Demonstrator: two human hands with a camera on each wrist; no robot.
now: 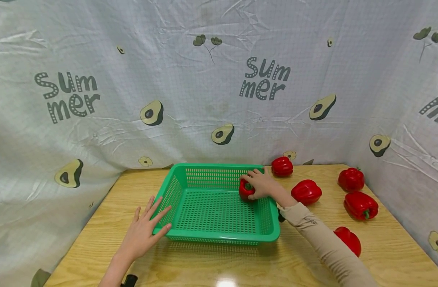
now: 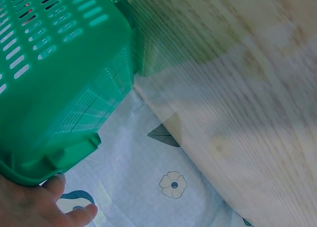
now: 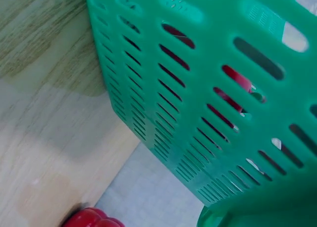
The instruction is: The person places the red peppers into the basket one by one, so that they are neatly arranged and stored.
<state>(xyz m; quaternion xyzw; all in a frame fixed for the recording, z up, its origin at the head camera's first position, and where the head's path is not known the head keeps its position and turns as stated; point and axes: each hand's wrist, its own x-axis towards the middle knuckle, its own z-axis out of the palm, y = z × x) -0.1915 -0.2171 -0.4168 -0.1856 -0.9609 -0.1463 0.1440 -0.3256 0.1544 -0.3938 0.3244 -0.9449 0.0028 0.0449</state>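
At the left I see the left hand [image 1: 143, 233], fingers spread wide by the left rim of the green basket [image 1: 219, 237], and I'd rest it there lightly, to steady the basket without tipping it. Inside, towards the far right corner, the right hand [image 1: 265, 185] holds a red pepper [image 1: 245, 192] from above with curved fingers; I read this as setting it down, so I'd let the basket's floor bear it before loosening, with knuckles clear of the right wall. Farther right, five more peppers [image 1: 306, 192] lie on the table [image 1: 118, 203].
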